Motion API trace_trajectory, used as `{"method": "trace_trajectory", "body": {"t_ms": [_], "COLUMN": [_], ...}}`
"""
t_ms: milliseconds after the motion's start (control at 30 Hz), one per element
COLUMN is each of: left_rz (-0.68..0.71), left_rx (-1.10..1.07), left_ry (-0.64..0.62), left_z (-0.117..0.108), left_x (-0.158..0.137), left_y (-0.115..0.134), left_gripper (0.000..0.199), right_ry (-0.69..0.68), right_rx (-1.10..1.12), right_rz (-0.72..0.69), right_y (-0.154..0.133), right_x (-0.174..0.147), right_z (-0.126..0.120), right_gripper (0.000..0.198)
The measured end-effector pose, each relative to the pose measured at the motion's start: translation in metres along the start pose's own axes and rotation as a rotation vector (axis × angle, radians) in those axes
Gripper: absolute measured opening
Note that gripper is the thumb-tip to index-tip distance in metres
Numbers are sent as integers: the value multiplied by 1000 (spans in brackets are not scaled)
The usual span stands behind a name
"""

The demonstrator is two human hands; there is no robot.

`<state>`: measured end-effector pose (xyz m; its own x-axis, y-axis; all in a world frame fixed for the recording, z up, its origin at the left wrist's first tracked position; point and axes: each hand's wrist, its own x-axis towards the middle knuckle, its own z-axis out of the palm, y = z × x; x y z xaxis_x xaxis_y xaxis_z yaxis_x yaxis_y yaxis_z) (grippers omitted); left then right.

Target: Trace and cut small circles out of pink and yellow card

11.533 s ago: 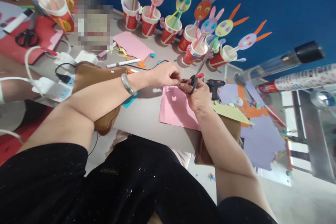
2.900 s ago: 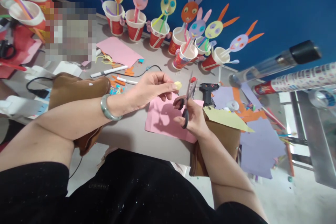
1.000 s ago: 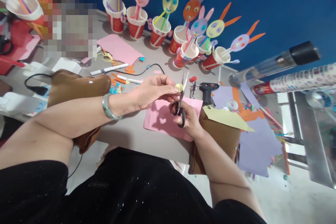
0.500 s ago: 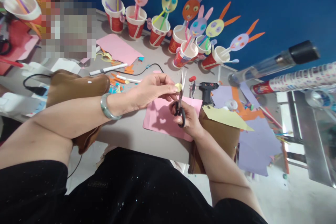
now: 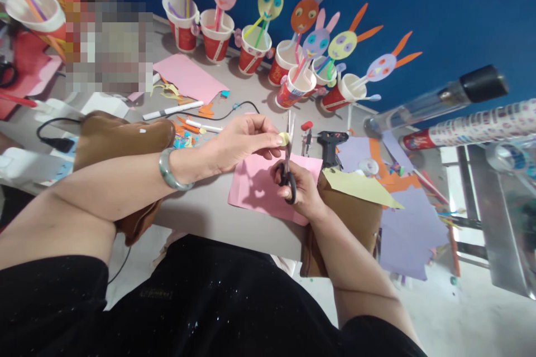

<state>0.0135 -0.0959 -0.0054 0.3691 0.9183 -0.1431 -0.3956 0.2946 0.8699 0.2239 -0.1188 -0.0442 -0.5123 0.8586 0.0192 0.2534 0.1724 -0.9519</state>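
Note:
Between thumb and fingers, my left hand [image 5: 251,142] pinches a small piece of yellow paper [image 5: 284,139]. My right hand [image 5: 299,187] grips a pair of scissors [image 5: 288,164] by the dark handles, blades pointing away from me. The blades stand slightly apart, right beside the yellow piece; whether they touch it I cannot tell. Beneath both hands a pink sheet of paper [image 5: 251,192] lies on the table. A black glue gun [image 5: 330,146] rests just beyond my right hand.
Along the blue wall stand several red paper cups [image 5: 215,44] with rabbit-faced paper figures. Paper scraps and a white marker [image 5: 173,110] lie behind my left arm. At right are purple paper [image 5: 412,234], a yellow sheet [image 5: 362,187] and a clear tube [image 5: 419,109].
The scissor blades have shifted very slightly, their tips a little closer to the left hand. Both hands keep their hold and nearly the same place.

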Motion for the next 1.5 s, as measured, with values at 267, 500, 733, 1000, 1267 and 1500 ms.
{"method": "trace_trajectory", "body": {"t_ms": [267, 500, 733, 1000, 1267, 1500], "left_rz": [13, 26, 51, 78, 90, 86], "left_rx": [13, 32, 50, 40, 103, 160], "left_ry": [-3, 3, 13, 5, 9, -35], "left_z": [-1, -1, -1, -1, -3, -5], "left_x": [0, 0, 1, 1, 0, 1], "left_y": [0, 1, 2, 2, 5, 1], "left_gripper": [24, 25, 24, 24, 26, 27], "right_ry": [0, 13, 13, 23, 30, 29], "right_rx": [-22, -5, -9, 4, 3, 10], "right_rz": [-41, -34, -1, 11, 6, 7], "right_y": [2, 3, 1, 1, 3, 5], "right_x": [-2, -2, -1, -1, -2, -2], "right_z": [-1, 0, 0, 1, 0, 0], "right_gripper": [68, 69, 71, 72, 71, 70]}}
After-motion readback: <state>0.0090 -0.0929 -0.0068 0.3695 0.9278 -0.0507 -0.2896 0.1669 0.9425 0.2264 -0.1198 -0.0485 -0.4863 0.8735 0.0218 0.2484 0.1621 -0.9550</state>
